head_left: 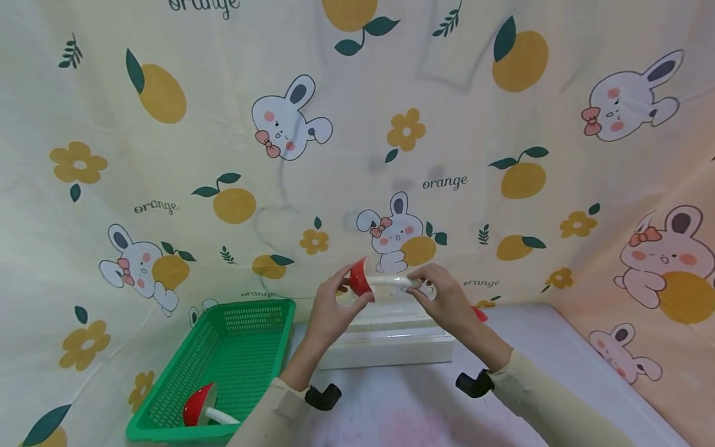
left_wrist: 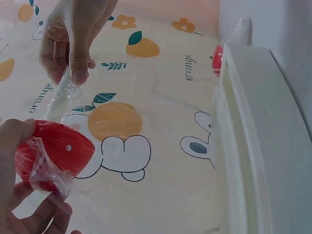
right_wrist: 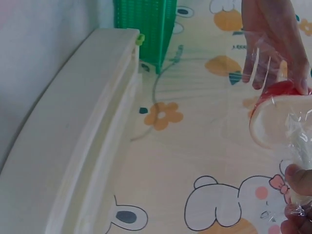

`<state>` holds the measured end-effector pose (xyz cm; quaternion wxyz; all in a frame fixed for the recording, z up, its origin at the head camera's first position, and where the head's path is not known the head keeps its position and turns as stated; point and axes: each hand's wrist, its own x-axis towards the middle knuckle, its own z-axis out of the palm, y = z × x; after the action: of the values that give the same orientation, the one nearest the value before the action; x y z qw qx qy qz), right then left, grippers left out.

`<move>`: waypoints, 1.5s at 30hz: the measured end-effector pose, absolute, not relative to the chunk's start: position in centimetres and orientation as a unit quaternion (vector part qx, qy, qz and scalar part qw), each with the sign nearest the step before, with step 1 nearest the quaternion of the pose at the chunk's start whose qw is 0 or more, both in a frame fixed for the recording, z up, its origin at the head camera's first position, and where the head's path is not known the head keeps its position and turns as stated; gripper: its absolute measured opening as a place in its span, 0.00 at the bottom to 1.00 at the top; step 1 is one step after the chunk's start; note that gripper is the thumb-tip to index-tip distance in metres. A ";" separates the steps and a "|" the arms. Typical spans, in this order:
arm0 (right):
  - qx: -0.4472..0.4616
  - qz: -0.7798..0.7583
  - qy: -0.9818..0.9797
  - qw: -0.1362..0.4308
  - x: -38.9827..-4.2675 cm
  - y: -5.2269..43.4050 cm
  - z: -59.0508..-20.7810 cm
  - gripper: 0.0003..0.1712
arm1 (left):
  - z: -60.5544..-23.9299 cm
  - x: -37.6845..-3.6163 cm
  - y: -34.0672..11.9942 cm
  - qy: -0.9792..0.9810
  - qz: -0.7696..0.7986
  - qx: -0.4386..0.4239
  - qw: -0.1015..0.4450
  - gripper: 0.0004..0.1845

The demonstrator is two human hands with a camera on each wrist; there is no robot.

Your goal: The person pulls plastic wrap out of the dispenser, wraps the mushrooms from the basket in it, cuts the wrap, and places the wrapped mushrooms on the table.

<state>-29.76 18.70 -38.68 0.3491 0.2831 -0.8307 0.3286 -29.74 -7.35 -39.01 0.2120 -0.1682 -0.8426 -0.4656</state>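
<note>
My left hand (head_left: 329, 307) has its fingers (left_wrist: 19, 146) curled round the red cap of a toy mushroom (head_left: 371, 282), thumb on one side and fingertips on the other, so the cap stays put while the rest is handled. My right hand (head_left: 444, 298) pinches the pale stem end between thumb and fingertips (left_wrist: 78, 73), and the clear plastic wrap (left_wrist: 61, 95) bunches up right under that pinch; it clings over the cap too, crinkled against my left fingers. Held this way, the mushroom lies sideways between my two hands, in the air, cap to the left and stem to the right, touching nothing else. Just below my fingers sits a white box (head_left: 391, 344) on the table (head_left: 547, 347), close enough that my hands hover over it. Well off to the left of my left hand stands a green basket (head_left: 223, 366), and in its near corner lies another red-capped mushroom (head_left: 203, 406). The orange-and-rabbit printed cloth (head_left: 167, 155) hangs behind everything.
</note>
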 end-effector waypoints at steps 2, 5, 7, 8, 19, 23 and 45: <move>0.282 0.326 -0.832 0.350 -29.7 18.8 -38.6 0.20 | -38.9 -29.6 -7.3 -0.841 -0.471 -0.169 0.206 0.38; 0.279 0.326 -0.834 0.347 -29.5 18.9 -38.4 0.21 | -38.7 -29.4 -7.3 -0.840 -0.477 -0.164 0.199 0.39; 0.277 0.325 -0.835 0.346 -29.4 18.8 -38.2 0.21 | -38.4 -29.3 -7.2 -0.839 -0.477 -0.165 0.200 0.39; 0.277 0.326 -0.835 0.347 -29.4 18.8 -38.1 0.21 | -38.3 -29.3 -7.2 -0.840 -0.475 -0.166 0.203 0.39; 0.285 0.341 -0.825 0.349 -27.9 18.9 -38.3 0.20 | -38.5 -27.2 -8.1 -0.856 -0.456 -0.168 0.178 0.41; 0.287 0.336 -0.834 0.332 -26.7 19.0 -38.9 0.21 | -39.5 -26.2 -8.4 -0.862 -0.459 -0.153 0.152 0.41; 0.312 0.337 -0.856 0.237 -23.5 19.1 -45.0 0.22 | -44.5 -23.7 -9.3 -0.885 -0.454 -0.093 0.042 0.38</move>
<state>-23.49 19.07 -45.02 0.2371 0.3118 -0.8561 0.3370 -23.70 -9.25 -44.50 0.0420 -0.0925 -0.8854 -0.4535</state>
